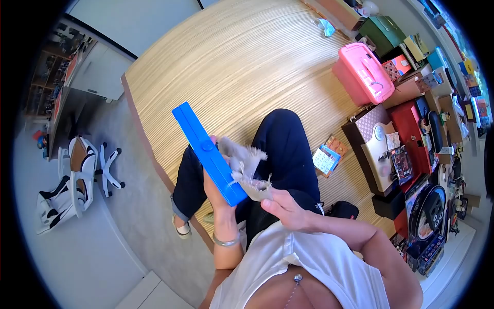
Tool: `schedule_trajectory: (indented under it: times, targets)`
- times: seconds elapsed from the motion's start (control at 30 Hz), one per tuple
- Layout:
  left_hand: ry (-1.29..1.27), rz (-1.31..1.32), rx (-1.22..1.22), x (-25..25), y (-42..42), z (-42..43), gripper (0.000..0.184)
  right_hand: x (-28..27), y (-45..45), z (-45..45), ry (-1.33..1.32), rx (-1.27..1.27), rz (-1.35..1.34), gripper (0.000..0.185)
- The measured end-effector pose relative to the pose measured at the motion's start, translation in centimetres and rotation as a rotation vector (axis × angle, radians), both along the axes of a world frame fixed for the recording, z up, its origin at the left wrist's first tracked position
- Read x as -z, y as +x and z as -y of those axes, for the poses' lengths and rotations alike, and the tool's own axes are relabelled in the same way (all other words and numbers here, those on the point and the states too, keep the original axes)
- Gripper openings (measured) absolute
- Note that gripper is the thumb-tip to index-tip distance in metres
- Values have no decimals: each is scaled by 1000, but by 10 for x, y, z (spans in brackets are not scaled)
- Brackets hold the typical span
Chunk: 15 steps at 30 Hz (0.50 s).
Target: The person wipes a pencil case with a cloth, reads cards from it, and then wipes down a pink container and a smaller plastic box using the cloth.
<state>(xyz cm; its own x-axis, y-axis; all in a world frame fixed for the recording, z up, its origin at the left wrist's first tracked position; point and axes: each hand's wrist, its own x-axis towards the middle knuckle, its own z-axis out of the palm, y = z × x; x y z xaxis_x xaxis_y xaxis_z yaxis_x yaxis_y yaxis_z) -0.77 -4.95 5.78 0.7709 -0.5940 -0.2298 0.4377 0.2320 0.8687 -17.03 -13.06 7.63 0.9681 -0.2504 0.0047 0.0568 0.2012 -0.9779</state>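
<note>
My left hand (215, 191) is closed around the lower part of a long, flat blue case (198, 141), which tilts up and away to the left. A round knob or button sits near the middle of its upper face. In my right hand (286, 208), thumb and fingers pinch one end of a frayed greyish-beige cloth (246, 162). Its ragged other end reaches up beside the case, close to my left fingers. Those fingers are mostly hidden behind the case and the cloth.
I sit on a woven mat (221, 67). A pink lidded box (363, 74), an open patterned case (373, 139) and several piled goods line the right side. Small booklets (329, 157) lie by my knee. A white office chair (77, 177) stands on the floor at left.
</note>
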Motion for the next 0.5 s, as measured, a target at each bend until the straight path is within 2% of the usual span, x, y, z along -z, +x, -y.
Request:
schedule_trajectory:
  times: [0.03,0.1,0.13,0.17,0.23,0.3,0.43,0.5]
  targets:
    - [-4,1,2,-1,1,1,50,-1,-1,1,-4,2,1,44]
    - [1,-188,-10,-8,2,6,48,-5,1,5,315,71,-72,44]
    - [96,-258,24,-1,5,3,46,-5,5,9,331,101,-56,46]
    - [144,-132,75,4,4,5,44,2,11,9,393,174,-65,49]
    - [247,311,-26,-7,-12,21,41,9,28,10,798,292,38,52]
    - [309,335,72,-9,-11,18,42,5,33,14,824,277,105,55]
    - [138,253,174,-26,-14,19,51,3,36,9,699,377,149,62]
    - [173,388,275,-23,-20,13,71,1,36,9,722,321,114,65]
